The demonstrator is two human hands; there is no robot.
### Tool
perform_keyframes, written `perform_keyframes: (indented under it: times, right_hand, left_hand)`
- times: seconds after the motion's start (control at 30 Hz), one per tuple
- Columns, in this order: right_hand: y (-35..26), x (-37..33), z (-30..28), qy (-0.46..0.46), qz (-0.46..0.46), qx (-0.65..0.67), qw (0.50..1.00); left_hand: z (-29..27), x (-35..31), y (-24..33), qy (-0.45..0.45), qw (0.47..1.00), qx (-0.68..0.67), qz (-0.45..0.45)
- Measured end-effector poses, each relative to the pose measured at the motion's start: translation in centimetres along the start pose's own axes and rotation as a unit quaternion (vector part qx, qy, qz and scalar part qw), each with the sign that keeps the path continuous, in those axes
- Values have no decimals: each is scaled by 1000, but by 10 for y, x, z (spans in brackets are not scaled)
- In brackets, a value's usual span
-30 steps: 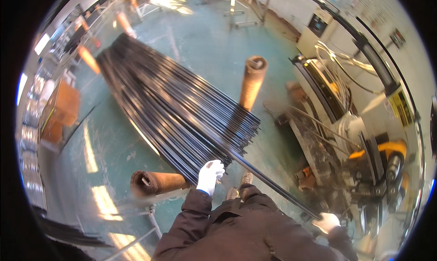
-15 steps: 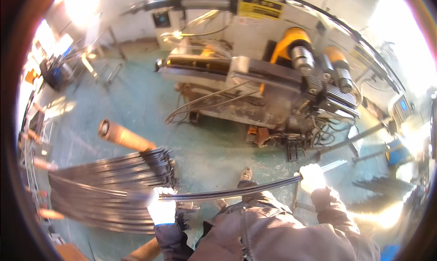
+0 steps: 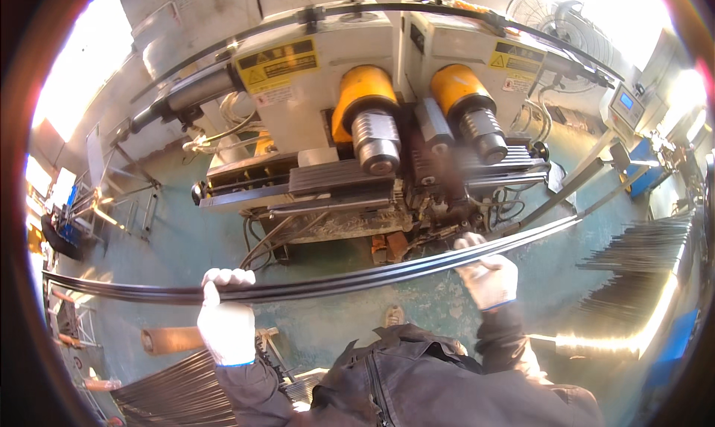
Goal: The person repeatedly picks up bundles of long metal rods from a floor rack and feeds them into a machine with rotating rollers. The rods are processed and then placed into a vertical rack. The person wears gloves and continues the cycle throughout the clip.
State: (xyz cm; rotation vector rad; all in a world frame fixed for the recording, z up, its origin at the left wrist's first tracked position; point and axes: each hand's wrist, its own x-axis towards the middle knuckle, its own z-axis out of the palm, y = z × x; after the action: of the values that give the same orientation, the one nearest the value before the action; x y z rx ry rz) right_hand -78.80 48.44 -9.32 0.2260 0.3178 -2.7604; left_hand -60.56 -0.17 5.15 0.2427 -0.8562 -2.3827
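A few long, thin, dark metal bars (image 3: 357, 281) run side by side across the view, bowed by the lens. My left hand (image 3: 227, 326), in a white glove, is closed round them left of the middle, fingers over the far side. Toward their right end my white-gloved right hand (image 3: 491, 279) grips them more loosely, with fingers on the far side and the palm near me. The bars are held in front of a machine (image 3: 313, 181) with two orange heads and ribbed metal cylinders; they look apart from it. Whether they are solid or hollow I cannot tell.
A fan of similar dark bars (image 3: 175, 390) lies at the lower left beside a brown cylinder (image 3: 171, 340). More bars (image 3: 640, 263) are stacked at the right. A control box (image 3: 627, 106) stands on a post at the far right. Cables (image 3: 506, 203) hang under the machine.
The bars have been lifted away from the pile at the lower left and carried forward, nearer the machine. My view has turned right, and both hands keep hold of the bars.
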Motion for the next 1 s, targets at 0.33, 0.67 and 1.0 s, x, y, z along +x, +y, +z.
perform_keyframes:
  times: [0.33, 0.67, 1.0]
  right_hand:
    - [-14, 65, 52, 142, -183, -123, 965]
    - [76, 139, 131, 95, -291, -154, 940]
    - [95, 253, 76, 302, -339, -311, 835]
  left_hand:
    - [-19, 110, 83, -11, 990, 125, 71]
    - [-132, 223, 55, 141, 987, 80, -17]
    - [-123, 284, -47, 97, 980, 13, -171]
